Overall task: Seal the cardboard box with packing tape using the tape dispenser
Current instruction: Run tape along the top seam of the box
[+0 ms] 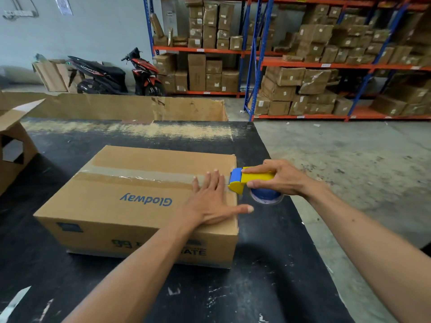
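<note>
Head view: tape dispenser [250, 180] at cardboard box [130, 206] right edge.

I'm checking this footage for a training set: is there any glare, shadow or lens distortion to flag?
Head view: glare streaks on the tape strip over the cardboard box; a dark shadow falls on the table beside the box; wide-angle bending curves the shelving uprights; background cartons look soft; both hands sharp.

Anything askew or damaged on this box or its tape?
The tape strip along the cardboard box seam looks wrinkled near its middle, over older tape residue. The tape dispenser sits normally at the right edge.
</note>
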